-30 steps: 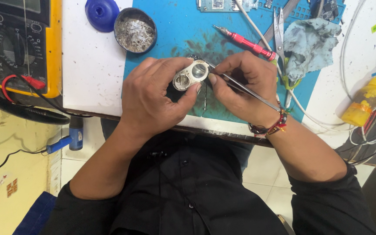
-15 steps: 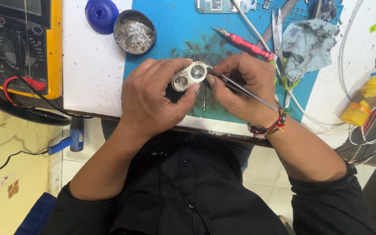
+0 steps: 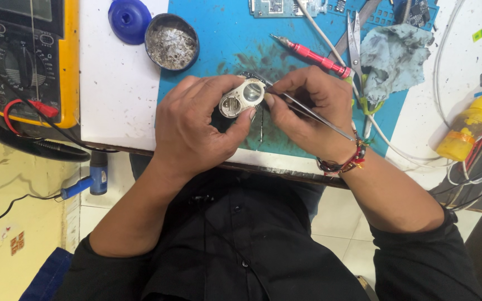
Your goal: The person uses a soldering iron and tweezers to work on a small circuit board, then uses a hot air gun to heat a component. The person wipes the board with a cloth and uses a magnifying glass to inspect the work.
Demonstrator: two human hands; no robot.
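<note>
My left hand [image 3: 196, 128] grips a small white oval part with two round openings [image 3: 242, 98], held just above the blue work mat [image 3: 224, 39]. My right hand [image 3: 311, 111] pinches thin metal tweezers [image 3: 313, 114], whose tips touch the right edge of the white part. The tweezers' long legs run back over my right wrist, which wears a beaded bracelet [image 3: 341, 163].
A yellow multimeter [image 3: 26, 56] with red lead stands at the left. A round tin of metal wool [image 3: 172, 42] and a blue lid [image 3: 129, 19] lie behind my left hand. A red screwdriver [image 3: 313, 56], scissors [image 3: 355, 44], crumpled cloth [image 3: 391, 53], a yellow squeeze bottle [image 3: 467, 131] and cables sit at the right.
Both hands stay together over the mat. The tweezer tips have shifted slightly against the white part; nothing was picked up or let go.
</note>
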